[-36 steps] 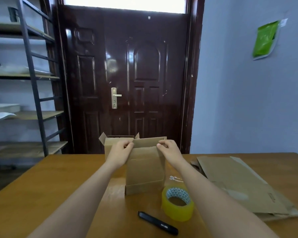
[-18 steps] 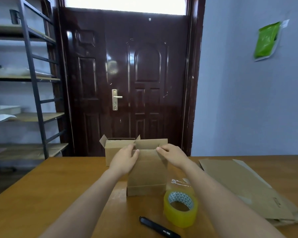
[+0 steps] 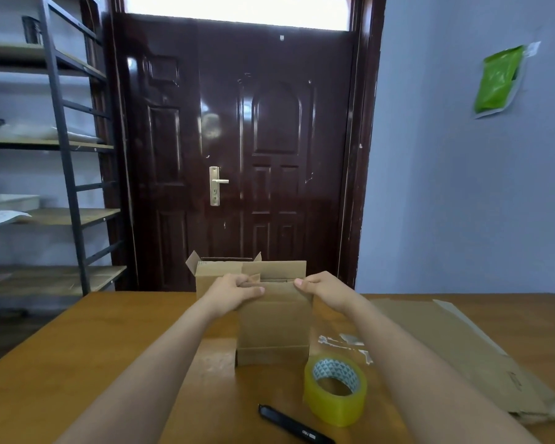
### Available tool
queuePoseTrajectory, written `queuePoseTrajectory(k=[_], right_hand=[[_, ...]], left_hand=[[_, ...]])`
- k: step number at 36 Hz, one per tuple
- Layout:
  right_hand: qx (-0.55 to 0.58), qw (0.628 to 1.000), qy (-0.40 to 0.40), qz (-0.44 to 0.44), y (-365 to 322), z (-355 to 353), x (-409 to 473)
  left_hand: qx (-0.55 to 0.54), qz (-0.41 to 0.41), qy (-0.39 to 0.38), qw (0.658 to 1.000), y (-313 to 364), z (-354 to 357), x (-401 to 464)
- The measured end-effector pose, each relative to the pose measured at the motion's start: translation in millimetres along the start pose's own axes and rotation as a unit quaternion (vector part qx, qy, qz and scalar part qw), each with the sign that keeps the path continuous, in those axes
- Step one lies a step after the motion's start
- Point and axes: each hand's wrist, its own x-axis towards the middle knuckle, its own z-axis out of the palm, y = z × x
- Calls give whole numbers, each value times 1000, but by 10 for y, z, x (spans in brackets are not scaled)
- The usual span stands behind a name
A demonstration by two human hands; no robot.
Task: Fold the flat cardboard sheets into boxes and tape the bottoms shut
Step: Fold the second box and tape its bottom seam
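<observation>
Wooden bench, orange-brown, glossy, worn patch near centre. Behind it a dark brown panelled door with brass handle plate; grey metal shelving with plank shelves to the left; pale wall to the right with a green plastic pouch stuck on it.

Near edge of bench: yellow-tinted roll of clear packing tape lying flat, patterned core facing up. Just left of it, a slim black utility knife, apart from the roll. Scraps of clear tape stuck on the wood beyond the roll. Right side: stack of flat brown cardboard sheets, corrugated, edges slightly uneven.

Centre: plain brown cardboard box being folded, standing upright on the bench, a flap creased along its bottom edge. Far top flap stands up; interior not visible. Left hand grips the top left corner, fingers curled over the edge and a small side flap. Right hand pinches the top right corner, thumb on the near face, fingers behind. Both forearms cross the bench and partly hide it.

Directly behind, touching or nearly so: a second brown cardboard box, open top, flaps splayed outward. Contents cannot be seen.
</observation>
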Motion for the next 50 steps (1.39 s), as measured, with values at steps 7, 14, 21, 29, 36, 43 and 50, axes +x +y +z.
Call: queuePoseTrajectory(k=[7,14,21,29,36,43,50], right_hand=[[28,999,27,9,-40,25,16],[76,996,45,13,-17,119,47],[100,994,41,14,-57,202,97],[91,994,58,15,-120,350,114],[-20,993,120,7,-148,413,115],[-59,984,170,12,-121,466,156],[-39,985,164,30,-98,560,326]], left_hand=[[23,-5,21,1000,-52,-52,28],[-10,2,93,996,-143,26,14],[17,10,170,985,-196,64,-80],[7,16,198,980,-277,34,-171],[-16,-1,201,979,-324,96,-147],[-90,-20,216,972,-267,191,-103],[-112,-101,242,958,-223,251,45]])
